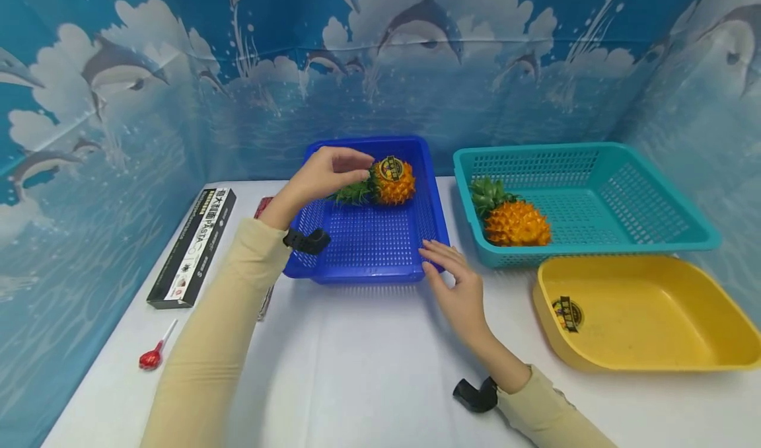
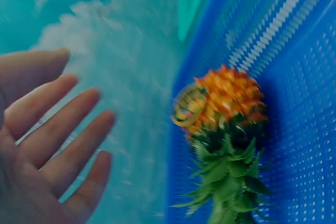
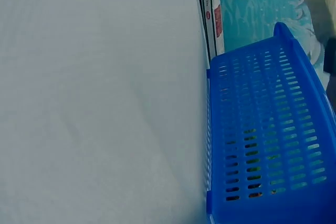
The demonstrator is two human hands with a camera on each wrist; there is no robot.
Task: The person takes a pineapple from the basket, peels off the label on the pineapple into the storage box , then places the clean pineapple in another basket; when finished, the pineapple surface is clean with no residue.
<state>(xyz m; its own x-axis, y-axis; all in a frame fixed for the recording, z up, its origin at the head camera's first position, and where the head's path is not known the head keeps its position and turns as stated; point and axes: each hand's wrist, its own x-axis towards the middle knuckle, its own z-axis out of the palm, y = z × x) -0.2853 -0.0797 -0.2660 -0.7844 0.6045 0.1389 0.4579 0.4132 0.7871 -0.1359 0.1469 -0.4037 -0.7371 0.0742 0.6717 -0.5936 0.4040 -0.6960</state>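
Observation:
A small orange pineapple (image 1: 395, 182) with a green crown and a round black-and-gold sticker lies in the blue basket (image 1: 368, 273), toward its back. Above the crown is my left hand (image 1: 327, 170). The left wrist view shows that hand's fingers (image 2: 63, 129) spread and apart from the pineapple (image 2: 231, 98), with nothing held. My right hand (image 1: 458, 289) is at the basket's front right corner, its fingertips right at the rim and its fingers loosely bent. In the right wrist view the blue basket's slotted side (image 3: 262, 129) shows, while the hand is outside the picture.
A teal basket (image 1: 618, 220) at the right holds another pineapple (image 1: 516, 224). In front of it stands a yellow basin (image 1: 654, 309) with a similar sticker (image 1: 567, 314) on its inner wall. Toward the left lie a black pasta box (image 1: 193, 246) and a red lollipop (image 1: 151, 357).

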